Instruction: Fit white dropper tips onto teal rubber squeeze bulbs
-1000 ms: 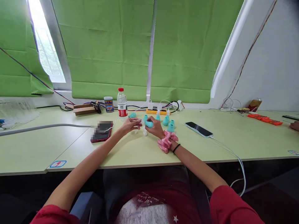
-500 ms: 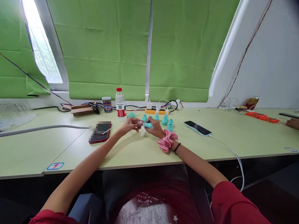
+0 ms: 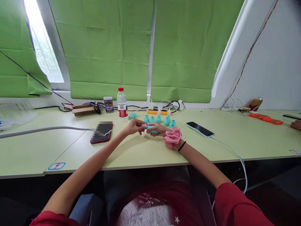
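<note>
Where green blinds (image 3: 108, 50) hang before the slanted window (image 3: 44, 44), a pale, smooth desk (image 3: 141, 153) runs beneath, seen from the head camera. Near its middle, the right hand (image 3: 160, 128) is wrapped around a teal bulb (image 3: 153, 129), one end facing the left hand (image 3: 134, 126), whose fingers pinch a small translucent piece (image 3: 144, 126) against or just beside that end. Behind them stand other teal bulbs (image 3: 166, 121), rounded and necked, two with whitish tips. A crumpled, shiny pink scrunchie (image 3: 172, 137) circles the right wrist, beside a thin black band (image 3: 182, 146).
</note>
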Action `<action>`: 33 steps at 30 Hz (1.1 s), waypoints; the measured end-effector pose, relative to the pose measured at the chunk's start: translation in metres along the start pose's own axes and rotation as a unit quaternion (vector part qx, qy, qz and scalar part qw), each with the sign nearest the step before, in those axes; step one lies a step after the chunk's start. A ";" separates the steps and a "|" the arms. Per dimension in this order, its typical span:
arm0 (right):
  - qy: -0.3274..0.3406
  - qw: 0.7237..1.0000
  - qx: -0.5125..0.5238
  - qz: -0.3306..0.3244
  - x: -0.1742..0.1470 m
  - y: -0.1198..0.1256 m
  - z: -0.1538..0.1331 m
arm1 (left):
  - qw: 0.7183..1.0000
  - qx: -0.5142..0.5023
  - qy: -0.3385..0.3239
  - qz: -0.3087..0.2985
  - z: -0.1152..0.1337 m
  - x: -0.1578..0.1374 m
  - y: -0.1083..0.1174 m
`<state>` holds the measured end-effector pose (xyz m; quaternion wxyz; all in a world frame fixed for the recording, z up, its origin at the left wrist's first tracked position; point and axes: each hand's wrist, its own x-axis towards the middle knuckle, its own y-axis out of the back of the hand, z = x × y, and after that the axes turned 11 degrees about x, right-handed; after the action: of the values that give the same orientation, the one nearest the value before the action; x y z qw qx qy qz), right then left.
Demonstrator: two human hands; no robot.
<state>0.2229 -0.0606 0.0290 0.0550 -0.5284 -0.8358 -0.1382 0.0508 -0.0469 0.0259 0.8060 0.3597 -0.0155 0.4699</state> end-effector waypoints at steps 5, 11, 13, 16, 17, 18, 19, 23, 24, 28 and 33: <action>-0.075 0.988 0.075 -0.111 -0.015 0.001 -0.009 | 1.000 0.008 -0.014 -0.012 0.003 0.000 -0.001; -0.052 0.987 0.136 -0.069 -0.017 -0.001 -0.019 | 0.999 -0.021 -0.027 0.031 0.004 0.001 -0.007; -0.049 0.984 0.166 -0.053 -0.009 0.000 -0.019 | 0.997 -0.026 -0.012 0.070 0.001 0.002 -0.010; -0.003 0.983 0.181 0.001 0.002 0.005 -0.013 | 0.990 0.073 0.014 0.120 -0.007 0.001 -0.013; 0.011 0.985 0.172 0.020 0.004 0.006 -0.010 | 0.982 0.137 0.019 0.128 -0.011 0.000 -0.014; 0.023 0.987 0.157 0.039 0.006 0.007 -0.007 | 0.971 0.204 0.023 0.126 -0.014 0.000 -0.015; 0.032 0.989 0.135 0.057 0.007 0.008 -0.004 | 0.957 0.264 0.027 0.119 -0.017 -0.001 -0.015; 0.050 0.993 0.026 0.103 0.006 0.006 0.002 | 0.929 0.361 0.045 0.068 -0.023 0.000 -0.016; 0.052 0.993 0.011 0.107 0.002 0.006 0.003 | 0.933 0.352 0.047 0.061 -0.023 0.002 -0.015; 0.051 0.993 -0.003 0.108 -0.026 0.011 0.009 | 0.971 0.195 0.075 0.113 -0.018 0.007 -0.005; 0.040 0.993 -0.013 0.109 -0.058 0.020 0.026 | 0.971 -0.141 0.097 0.165 -0.013 0.006 0.008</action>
<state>0.2682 -0.0955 -0.0060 0.0966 -0.6114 -0.7682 -0.1637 0.0440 -0.0321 0.0233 0.7573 0.1873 -0.0625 0.6225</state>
